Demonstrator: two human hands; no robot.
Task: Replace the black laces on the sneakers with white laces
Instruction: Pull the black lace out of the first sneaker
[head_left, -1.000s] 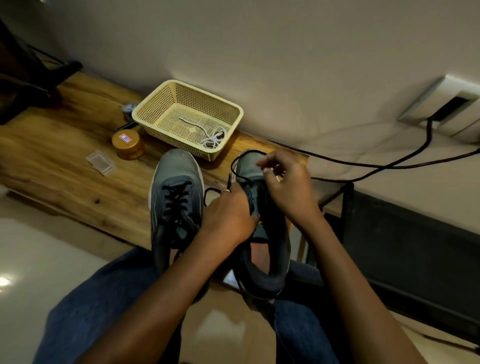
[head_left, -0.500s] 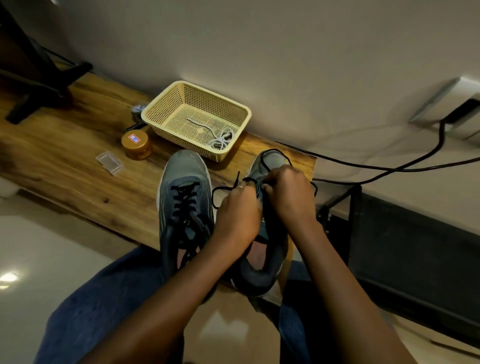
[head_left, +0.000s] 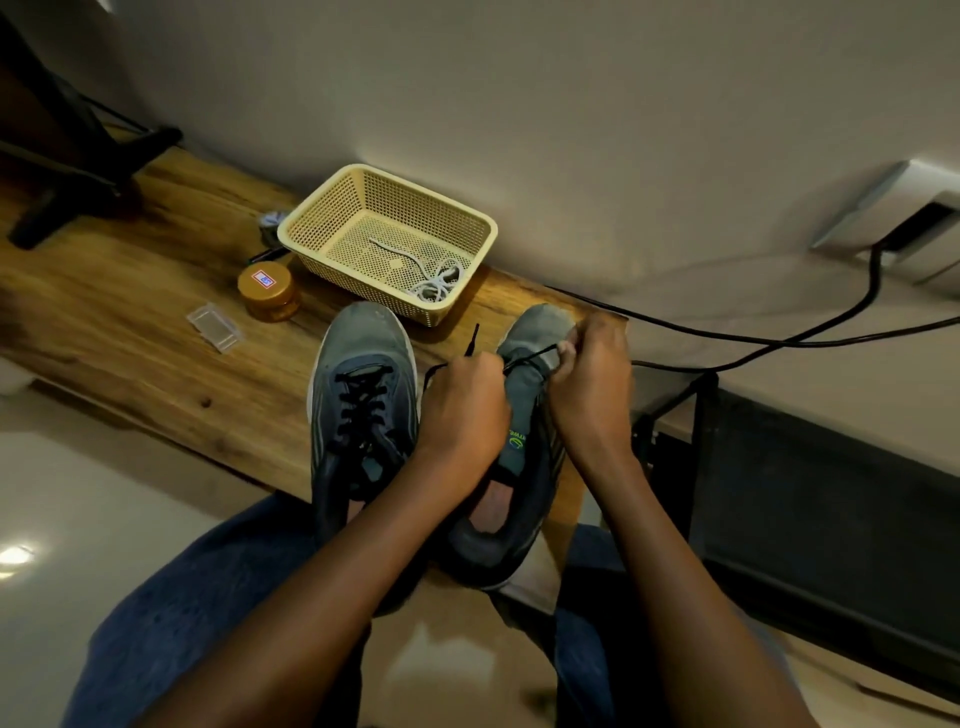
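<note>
Two grey sneakers stand on the near edge of the wooden table (head_left: 130, 332). The left sneaker (head_left: 363, 395) has its black laces in. Both hands work on the right sneaker (head_left: 524, 415): the left hand (head_left: 462, 410) and the right hand (head_left: 592, 384) each pinch the black lace (head_left: 530, 357), stretched between them. The white laces (head_left: 434, 280) lie in the far basket (head_left: 332, 208).

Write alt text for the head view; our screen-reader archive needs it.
A person's left hand and right hand pull a black lace from the right grey sneaker on a wooden table. The left sneaker beside it is still laced black. White laces lie in a cream basket behind.
</note>
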